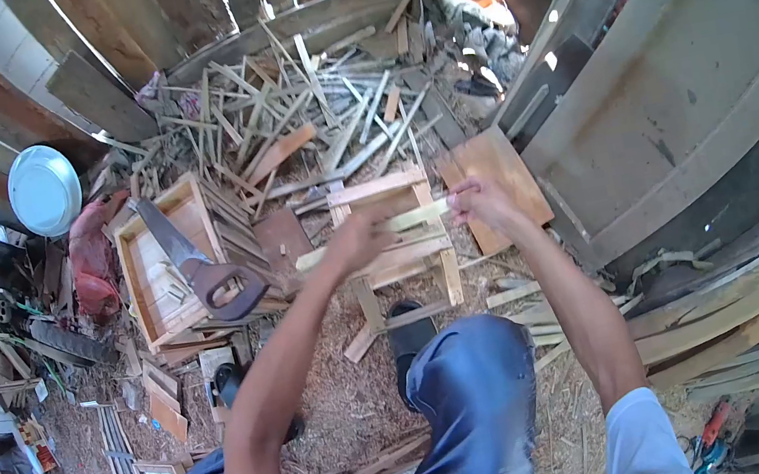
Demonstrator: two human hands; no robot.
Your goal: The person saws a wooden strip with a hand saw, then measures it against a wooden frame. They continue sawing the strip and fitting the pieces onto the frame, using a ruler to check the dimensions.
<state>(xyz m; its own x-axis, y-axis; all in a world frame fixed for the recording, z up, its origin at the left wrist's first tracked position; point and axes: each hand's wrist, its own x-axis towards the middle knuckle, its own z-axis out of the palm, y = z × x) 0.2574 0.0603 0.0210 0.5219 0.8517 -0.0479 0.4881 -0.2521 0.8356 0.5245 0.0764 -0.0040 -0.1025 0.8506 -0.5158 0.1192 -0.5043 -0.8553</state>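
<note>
A pale wooden strip [419,217] lies across the top of a small wooden frame [394,260] that stands on legs in front of me. My left hand [362,241] is closed around the strip near the middle of the frame. At the strip's right end, the fingers of my right hand [480,200] pinch it. Left of the frame, a handsaw [201,263] rests on a wooden box [139,310].
Scrap sticks [278,123] are heaped by the plank wall. A brown board [502,180] lies right of the frame, beside a large leaning panel [661,106]. A white basin [44,190] is at the left. Curved planks [739,316] are stacked at the right.
</note>
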